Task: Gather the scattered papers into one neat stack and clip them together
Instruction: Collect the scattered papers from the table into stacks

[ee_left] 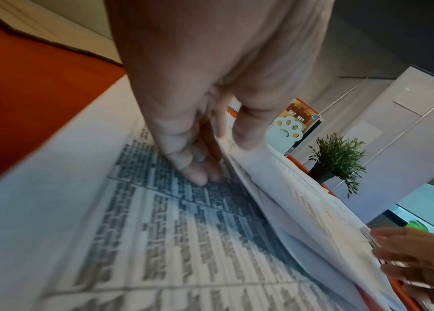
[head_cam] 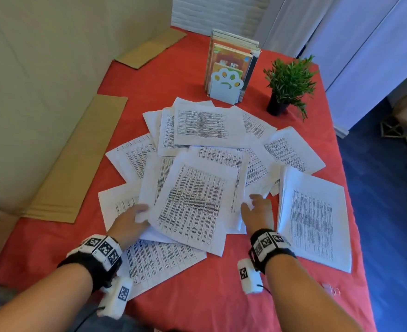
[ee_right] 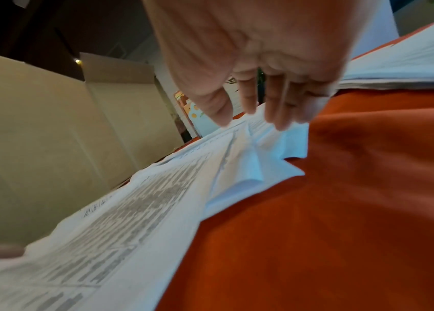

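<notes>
Basically mid-gather: printed sheets (head_cam: 199,195) still fanned over the red tabletop (head_cam: 221,291), one squared pile (head_cam: 314,219) already at 3 o'clock of the hands, near but apart from them.

Doing this step well, my read:
- sweep from both flanks toward the centre, keep palms low so sheets slide over each other, not crumple
- lift only the batch in hand; the sheet lying under it at 6 o'clock stays flat
- leave the far sheets at 12 o'clock, near the paw-shaped bookend (head_cam: 224,86), for a later pass
- tap edges square before merging with the 3 o'clock pile
- clear binder clip (head_cam: 330,288), I think, at 5 o'clock by the tabletop edge; blurry, can't confirm

Fingers:
- left hand (head_cam: 129,220): pinching the left edge of the top batch, thumb over, other fingers (ee_left: 191,168) tucked under and touching the sheet below; batch edge raised
- right hand (head_cam: 257,212): fingers (ee_right: 279,113) straight, slightly spread, tips at the batch's right edge where paper is rumpled; holding nothing

Risk: the rumpled corner under the right hand could fold if pushed hard.
</notes>
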`<state>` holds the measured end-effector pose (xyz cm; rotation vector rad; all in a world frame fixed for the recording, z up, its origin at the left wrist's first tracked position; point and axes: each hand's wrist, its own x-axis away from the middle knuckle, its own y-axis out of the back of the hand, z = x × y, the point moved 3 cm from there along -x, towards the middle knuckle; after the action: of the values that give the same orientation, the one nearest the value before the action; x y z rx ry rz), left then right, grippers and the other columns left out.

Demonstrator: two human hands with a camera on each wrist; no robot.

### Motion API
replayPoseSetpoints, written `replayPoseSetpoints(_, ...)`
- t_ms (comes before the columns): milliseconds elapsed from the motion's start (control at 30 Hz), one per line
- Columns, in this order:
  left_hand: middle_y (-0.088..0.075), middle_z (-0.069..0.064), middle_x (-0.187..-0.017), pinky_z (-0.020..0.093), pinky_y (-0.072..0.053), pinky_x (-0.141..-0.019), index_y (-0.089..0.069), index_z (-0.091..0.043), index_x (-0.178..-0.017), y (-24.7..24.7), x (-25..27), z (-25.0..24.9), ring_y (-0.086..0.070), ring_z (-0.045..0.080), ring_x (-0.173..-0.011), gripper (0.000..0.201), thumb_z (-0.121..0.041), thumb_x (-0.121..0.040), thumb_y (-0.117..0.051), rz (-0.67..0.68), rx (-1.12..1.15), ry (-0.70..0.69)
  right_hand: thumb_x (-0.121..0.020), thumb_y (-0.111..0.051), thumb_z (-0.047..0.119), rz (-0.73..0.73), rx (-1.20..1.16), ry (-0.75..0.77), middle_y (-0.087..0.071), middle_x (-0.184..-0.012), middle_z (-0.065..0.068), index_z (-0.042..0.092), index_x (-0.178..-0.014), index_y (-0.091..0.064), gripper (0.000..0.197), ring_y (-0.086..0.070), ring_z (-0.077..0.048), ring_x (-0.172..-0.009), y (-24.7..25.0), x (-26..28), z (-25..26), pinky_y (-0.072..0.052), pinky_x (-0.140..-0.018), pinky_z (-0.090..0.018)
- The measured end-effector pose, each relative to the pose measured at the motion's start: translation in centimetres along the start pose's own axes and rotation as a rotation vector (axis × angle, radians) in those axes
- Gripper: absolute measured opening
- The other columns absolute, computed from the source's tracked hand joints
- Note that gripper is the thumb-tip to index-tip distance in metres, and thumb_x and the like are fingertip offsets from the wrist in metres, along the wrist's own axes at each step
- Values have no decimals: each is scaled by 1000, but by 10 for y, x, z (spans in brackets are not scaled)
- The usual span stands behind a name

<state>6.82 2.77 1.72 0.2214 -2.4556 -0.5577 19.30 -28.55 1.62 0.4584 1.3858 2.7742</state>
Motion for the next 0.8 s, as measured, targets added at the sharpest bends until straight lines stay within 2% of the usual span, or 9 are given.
replayPoseSetpoints(67, -31, 0, -152, 35, -29, -112, -26, -25, -145, -2, -6, -7, -34, 21, -138, 59, -17, -92, -52, -30, 81, -14, -83, -56, 30, 81, 99, -70, -47, -128, -15, 17, -136, -41, 56, -49, -33, -116, -9, -2, 8, -43, -98, -42)
replayPoseSetpoints(133, -23, 0, -156, 37, -25, -115, -10, -25, -150, -3, -16, -14, -27, 23, -142, 65, -16, -96, -46, -55, 88, -7, -83, -56, 35, 109, 199, -72, -42, -134, -16, 16, -144, -27, 70, -43, -35, -124, -15, -2, 20, -40, -102, -45)
replayPoseSetpoints(233, -43, 2, -145, 38, -33, -108, -31, -29, -143, -11, -26, -25, -41, 29, -134, 53, -13, -95, -45, -27, 30, -35, -82, -58, 29, 174, 137, -78, -43, -136, -18, 13, -148, -16, 80, -43, -37, -125, -28, -3, 36, -41, -103, -44)
replayPoseSetpoints(367, -63, 0, -126, 52, -42, -103, -57, -31, -122, -27, -32, -20, -55, 26, -117, 41, -34, -80, -59, 151, 207, 39, -81, -44, -1, 192, -144, -100, -56, -126, -18, 8, -138, -33, 58, -56, -34, -112, -37, -1, 40, -50, -89, -37)
replayPoseSetpoints(500, -40, 4, -150, 52, -30, -112, -40, -23, -141, -20, -41, -4, -39, 27, -136, 97, -80, -63, -47, 109, 504, 194, -87, -40, 1, 243, -110, -27, -62, -108, -15, 7, -120, -50, 35, -55, -26, -89, -29, 11, 27, -43, -75, -29)
replayPoseSetpoints(533, -38, 2, -150, 51, -29, -113, -38, -21, -142, -20, -37, -10, -37, 27, -137, 93, -78, -69, -48, 109, 502, 208, -89, -42, 5, 258, -83, -4, -63, -103, -13, 6, -118, -53, 30, -55, -25, -88, -28, 12, 23, -42, -75, -28)
replayPoseSetpoints(600, -48, 4, -143, 48, -38, -108, -45, -15, -136, -19, -28, -26, -49, 30, -126, 63, -48, -84, -59, 90, 358, 142, -92, -47, 16, 213, -106, 4, -64, -102, -9, 9, -119, -58, 29, -60, -27, -95, -22, 10, 17, -47, -81, -29)
replayPoseSetpoints(667, -60, 10, -128, 42, -46, -98, -53, -9, -127, -19, -29, -29, -59, 31, -111, 45, -23, -86, -65, -26, 124, 62, -91, -50, 19, 45, -123, -57, -59, -121, -14, 12, -123, -58, 33, -60, -30, -105, -9, 1, 12, -49, -93, -37)
replayPoseSetpoints(800, -62, 21, -121, 38, -47, -90, -57, -1, -121, -4, -27, -21, -58, 37, -108, 36, -19, -90, -55, -311, -27, 130, -88, -50, 7, -176, -262, -359, -32, -141, -19, 12, -134, -46, 46, -54, -40, -110, 14, -18, 4, -44, -92, -37)
